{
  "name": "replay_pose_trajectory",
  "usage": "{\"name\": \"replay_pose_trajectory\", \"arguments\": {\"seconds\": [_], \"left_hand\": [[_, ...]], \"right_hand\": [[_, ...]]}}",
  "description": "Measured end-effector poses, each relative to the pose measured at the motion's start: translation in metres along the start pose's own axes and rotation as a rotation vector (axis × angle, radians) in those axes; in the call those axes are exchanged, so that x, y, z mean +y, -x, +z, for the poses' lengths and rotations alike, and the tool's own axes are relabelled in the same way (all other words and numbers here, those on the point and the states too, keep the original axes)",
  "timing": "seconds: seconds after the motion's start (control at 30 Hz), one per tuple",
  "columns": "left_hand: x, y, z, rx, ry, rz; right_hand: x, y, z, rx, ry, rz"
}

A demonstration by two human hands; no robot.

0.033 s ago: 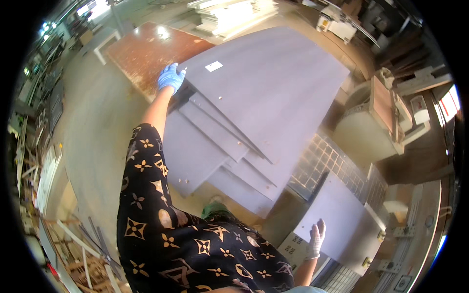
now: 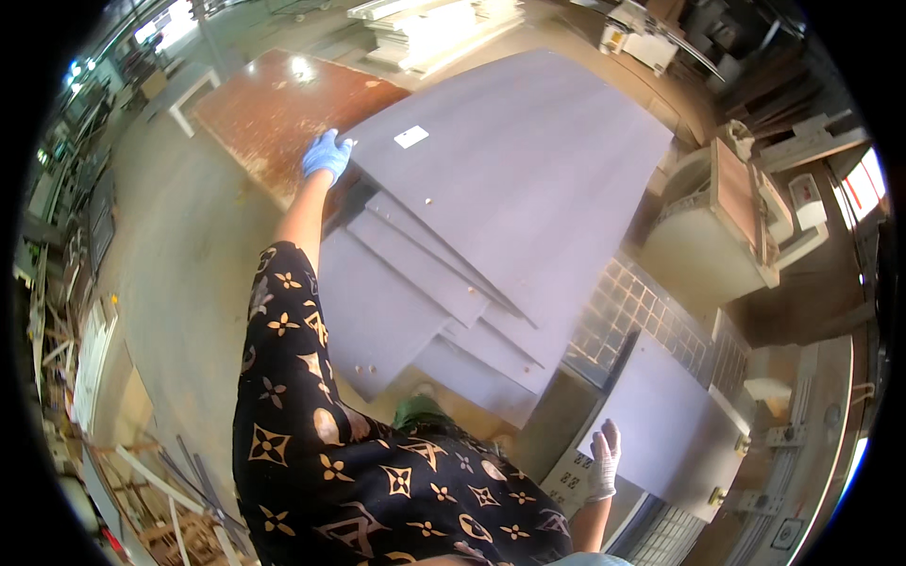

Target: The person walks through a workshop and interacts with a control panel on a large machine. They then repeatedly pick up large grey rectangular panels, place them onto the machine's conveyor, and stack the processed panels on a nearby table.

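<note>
My left hand [image 2: 326, 157], in a blue glove, is stretched forward to the left corner of a large grey panel [image 2: 528, 160]. Its fingers close around that corner. This panel lies on top of several grey boards [image 2: 377, 292], which are fanned out beneath it toward me. A small white label [image 2: 411, 137] sits on the panel near the left hand. On the right, my right hand [image 2: 604, 462], in a white glove, hovers over or rests on a smaller grey panel [image 2: 661, 406] with metal hinges; contact cannot be told. Its fingers are extended, and it holds nothing.
A worn reddish-brown board [image 2: 283, 113] lies beyond my left hand. White stacked boards [image 2: 434, 33] stand at the far side. To the right are a cream-coloured machine [image 2: 703, 222] and a dark gridded surface [image 2: 632, 297]. Wood scraps [image 2: 179, 519] lie at the lower left.
The view has shifted slightly. My left hand stays at the panel's corner, and my right hand stays by the smaller panel with its fingers extended.
</note>
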State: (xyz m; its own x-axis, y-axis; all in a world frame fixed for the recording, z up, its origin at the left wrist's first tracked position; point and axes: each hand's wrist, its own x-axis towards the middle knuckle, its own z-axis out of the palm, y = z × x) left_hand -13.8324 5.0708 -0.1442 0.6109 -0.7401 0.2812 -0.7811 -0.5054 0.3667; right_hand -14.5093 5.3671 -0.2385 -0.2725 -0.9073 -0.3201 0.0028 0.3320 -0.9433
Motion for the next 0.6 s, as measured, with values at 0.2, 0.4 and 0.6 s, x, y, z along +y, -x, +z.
{"name": "replay_pose_trajectory", "arguments": {"seconds": [0.2, 0.4, 0.6], "left_hand": [[-0.053, -0.050, 0.049, -0.508, 1.095, -0.438], [-0.063, 0.055, -0.012, -0.610, 1.206, -0.428], [-0.024, 0.220, -0.066, -1.053, 1.107, -0.095]], "right_hand": [[0.003, 0.022, 0.064, -0.178, 0.044, 0.081], [0.004, 0.037, 0.115, -0.188, 0.054, 0.043], [0.054, 0.040, 0.128, -0.106, 0.045, 0.082]]}}
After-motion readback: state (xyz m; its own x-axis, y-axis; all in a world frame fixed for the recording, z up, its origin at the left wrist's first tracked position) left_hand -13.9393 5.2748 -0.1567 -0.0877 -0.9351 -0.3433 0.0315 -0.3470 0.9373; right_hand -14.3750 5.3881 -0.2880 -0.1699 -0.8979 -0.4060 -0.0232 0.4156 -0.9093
